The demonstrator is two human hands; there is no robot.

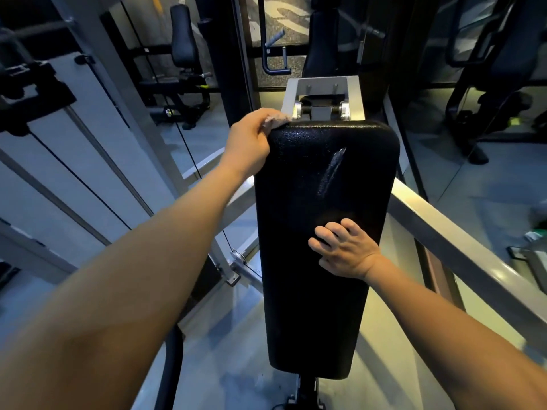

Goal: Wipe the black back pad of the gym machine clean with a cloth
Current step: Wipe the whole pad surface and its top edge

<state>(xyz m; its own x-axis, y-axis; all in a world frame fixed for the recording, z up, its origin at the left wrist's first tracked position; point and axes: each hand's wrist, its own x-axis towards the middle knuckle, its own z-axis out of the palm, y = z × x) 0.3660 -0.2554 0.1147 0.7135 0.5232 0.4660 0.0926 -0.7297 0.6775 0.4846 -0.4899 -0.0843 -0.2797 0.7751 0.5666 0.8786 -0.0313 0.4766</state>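
The pad (319,291) stands tilted on the machine, its long face turned toward the camera. The left hand (251,140) is at the pad's top left corner, fingers curled round a pale cloth (276,119). Only a small bunched edge of the cloth shows beyond the knuckles, lying on the corner's rim. The right hand (344,250) rests on the middle of the pad's face, fingers bent and spread, grasping nothing; it seems to steady the pad.

The step in hand looks like wiping the top edge and corner. To do it well, flatten the cloth under the palm rather than leave it balled in the fist, so more fabric meets the grained surface. Draw it along the top rim toward the right corner, then down the face in overlapping lanes. A pale streak (331,170) sits on the upper face, right of centre, and will likely want a firm pass. The right hand should lift off its patch as the cloth nears, or that place goes unwiped. Mind the metal bracket (322,96) just behind the top edge, where the cloth could snag.

As for containers, none can be made out: no bottle or bucket shows near the pad. A few blurred things lie at the far right, too dim to name
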